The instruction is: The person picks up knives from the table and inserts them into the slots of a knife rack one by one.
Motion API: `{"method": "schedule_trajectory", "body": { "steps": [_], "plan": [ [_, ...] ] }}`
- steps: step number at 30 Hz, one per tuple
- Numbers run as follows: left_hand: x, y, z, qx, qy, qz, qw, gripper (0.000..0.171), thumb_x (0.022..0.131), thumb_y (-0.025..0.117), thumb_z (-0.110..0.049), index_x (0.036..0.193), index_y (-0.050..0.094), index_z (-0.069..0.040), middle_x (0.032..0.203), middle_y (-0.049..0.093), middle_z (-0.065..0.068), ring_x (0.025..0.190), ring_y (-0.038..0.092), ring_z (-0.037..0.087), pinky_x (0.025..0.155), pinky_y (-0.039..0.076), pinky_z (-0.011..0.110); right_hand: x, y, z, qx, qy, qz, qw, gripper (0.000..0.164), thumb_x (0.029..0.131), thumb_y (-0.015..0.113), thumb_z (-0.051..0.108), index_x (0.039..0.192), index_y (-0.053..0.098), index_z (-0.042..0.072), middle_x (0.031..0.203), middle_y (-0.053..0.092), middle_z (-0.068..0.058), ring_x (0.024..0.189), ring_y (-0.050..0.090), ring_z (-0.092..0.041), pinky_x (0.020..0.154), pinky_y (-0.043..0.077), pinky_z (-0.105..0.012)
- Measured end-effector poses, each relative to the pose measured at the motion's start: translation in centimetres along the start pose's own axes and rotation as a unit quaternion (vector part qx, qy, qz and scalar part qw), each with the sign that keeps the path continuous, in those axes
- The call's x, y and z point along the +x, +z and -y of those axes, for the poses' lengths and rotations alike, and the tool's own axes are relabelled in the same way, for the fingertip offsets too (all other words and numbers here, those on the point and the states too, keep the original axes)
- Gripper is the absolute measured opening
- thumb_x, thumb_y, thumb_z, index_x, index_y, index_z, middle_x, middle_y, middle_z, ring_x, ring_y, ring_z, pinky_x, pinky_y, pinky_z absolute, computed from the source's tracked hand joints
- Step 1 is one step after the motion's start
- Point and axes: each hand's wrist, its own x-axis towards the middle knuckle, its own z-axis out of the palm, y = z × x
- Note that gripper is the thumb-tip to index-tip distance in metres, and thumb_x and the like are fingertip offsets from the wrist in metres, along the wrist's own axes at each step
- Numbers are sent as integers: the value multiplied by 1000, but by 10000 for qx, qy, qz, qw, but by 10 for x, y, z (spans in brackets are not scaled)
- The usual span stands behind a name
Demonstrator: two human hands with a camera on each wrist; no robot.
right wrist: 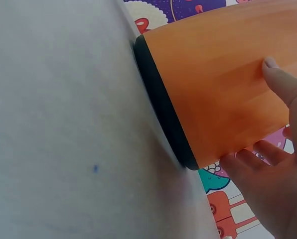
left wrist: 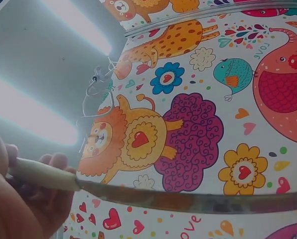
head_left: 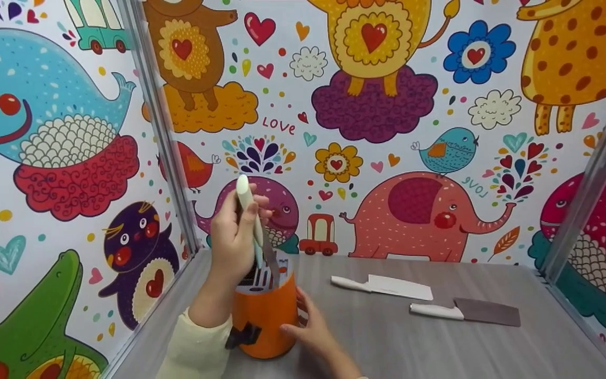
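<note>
Left hand: I have it clamped on the knife, handle up, blade slanting below it.
Right hand: curled round the holder, steadying it on the table.
Cleavers: 2 lie right of that hand, white and grey.
Knife step: 1 slot transfer, I judge; in or out, I can't tell from here.
Slots: next calls for straight alignment, holder braced.

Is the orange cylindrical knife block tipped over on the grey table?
No, the orange cylindrical knife block stands upright on the grey table, slotted top facing up.
</note>
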Motion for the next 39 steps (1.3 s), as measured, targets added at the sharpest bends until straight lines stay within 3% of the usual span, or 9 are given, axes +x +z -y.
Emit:
{"method": "schedule_trajectory", "body": {
  "steps": [5,14,21,31,36,39],
  "plan": [
    [5,-7,2,468,-93,-178,9987,34,104,49,-18,133,52,0,109,69,9,91,71,19,90,57,26,0,1,1,108,4,-5,9999,94,77,82,45,153,31,31,157,38,-7,143,39,-33,115,33,-59],
    [4,-5,14,1167,33,-194,9930,34,104,51,-22,131,55,-3,109,71,10,90,72,16,87,59,32,0,0,-1,248,217,28,9995,91,75,83,45,150,33,37,156,41,-1,143,39,-29,115,33,-58],
    [4,-10,24,962,-215,-301,9947,33,104,50,-21,131,55,-3,108,70,8,93,72,23,90,57,31,0,2,2,277,301,-51,9992,90,74,83,47,149,34,39,156,41,1,142,40,-27,116,33,-58],
    [10,-17,22,769,-619,-342,9945,32,105,48,-20,132,54,-3,107,70,8,92,71,22,89,57,26,-1,2,2,193,72,-86,9998,92,73,84,45,150,34,37,155,42,1,142,41,-28,115,34,-57],
    [6,-14,15,887,-645,-261,9936,31,105,47,-18,131,54,-3,109,70,8,95,70,25,94,56,32,-2,2,2,205,60,-143,9997,92,73,85,45,150,35,36,155,42,-1,141,42,-28,115,35,-57],
    [3,-12,20,839,-728,-168,9937,31,105,47,-19,132,53,-4,110,69,9,98,70,28,98,54,37,-1,3,2,189,125,-157,9996,94,73,84,46,151,34,33,155,42,-3,140,42,-29,114,36,-57]
  ]
}}
